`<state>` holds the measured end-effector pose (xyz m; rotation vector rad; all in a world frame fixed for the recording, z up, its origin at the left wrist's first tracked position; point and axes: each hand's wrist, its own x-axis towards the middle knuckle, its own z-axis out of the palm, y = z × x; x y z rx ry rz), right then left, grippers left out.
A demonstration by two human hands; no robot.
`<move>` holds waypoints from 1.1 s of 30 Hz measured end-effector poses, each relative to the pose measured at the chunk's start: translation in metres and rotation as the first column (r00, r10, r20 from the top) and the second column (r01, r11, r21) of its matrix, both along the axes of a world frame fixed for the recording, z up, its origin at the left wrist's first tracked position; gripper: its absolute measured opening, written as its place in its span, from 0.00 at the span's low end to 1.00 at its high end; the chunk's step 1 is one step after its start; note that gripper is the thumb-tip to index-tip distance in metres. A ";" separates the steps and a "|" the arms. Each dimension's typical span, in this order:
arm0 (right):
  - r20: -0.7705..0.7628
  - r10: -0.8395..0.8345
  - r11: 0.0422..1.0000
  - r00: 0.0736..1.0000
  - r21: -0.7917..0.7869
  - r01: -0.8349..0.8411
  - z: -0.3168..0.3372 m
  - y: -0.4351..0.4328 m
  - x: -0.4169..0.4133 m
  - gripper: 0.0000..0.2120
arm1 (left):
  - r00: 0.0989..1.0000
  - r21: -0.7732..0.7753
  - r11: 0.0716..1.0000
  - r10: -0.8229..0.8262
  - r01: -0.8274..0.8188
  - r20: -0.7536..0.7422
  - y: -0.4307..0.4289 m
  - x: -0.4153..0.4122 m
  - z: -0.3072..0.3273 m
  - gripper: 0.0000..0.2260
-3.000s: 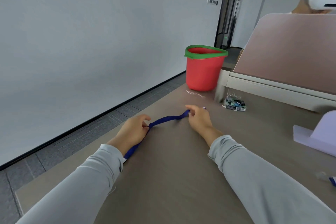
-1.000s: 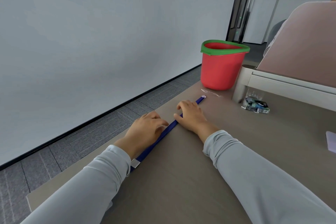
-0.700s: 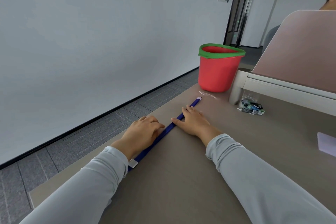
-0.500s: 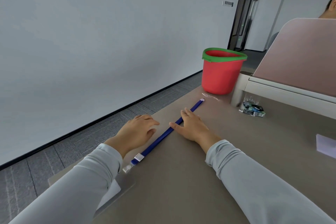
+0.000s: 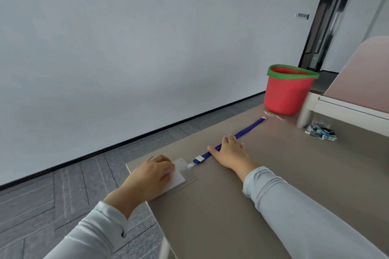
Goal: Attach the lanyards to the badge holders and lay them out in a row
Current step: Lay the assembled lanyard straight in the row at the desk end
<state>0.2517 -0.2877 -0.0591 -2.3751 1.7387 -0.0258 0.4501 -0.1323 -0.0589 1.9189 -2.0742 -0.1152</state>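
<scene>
As lanyard (image 5: 248, 129) lies straight, right fingers (image 5: 229, 139) atop

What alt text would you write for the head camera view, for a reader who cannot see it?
A person's left hand rests on a white badge holder at the corner of a brown table while the right hand lies flat on the blue lanyard, which runs straight from the holder toward a red bucket with a green rim.
</scene>
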 end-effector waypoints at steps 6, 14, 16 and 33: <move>-0.014 -0.003 1.000 1.000 -0.003 0.003 -0.001 -0.001 0.005 0.45 | 0.996 0.116 0.993 0.018 -0.029 0.092 0.013 0.001 0.001 0.23; -0.031 0.001 1.000 1.000 -0.007 -0.002 0.000 -0.016 0.017 0.47 | 0.992 0.219 0.974 0.036 -0.061 0.118 0.005 0.011 -0.002 0.25; -0.030 -0.011 1.000 0.999 -0.008 0.011 -0.001 -0.019 0.020 0.47 | 0.992 0.221 0.971 0.064 -0.088 0.113 0.004 0.011 -0.005 0.25; -0.048 0.000 1.000 0.999 -0.002 0.000 -0.003 -0.031 0.028 0.46 | 0.970 0.273 0.935 0.191 -0.226 0.147 0.004 0.006 -0.007 0.26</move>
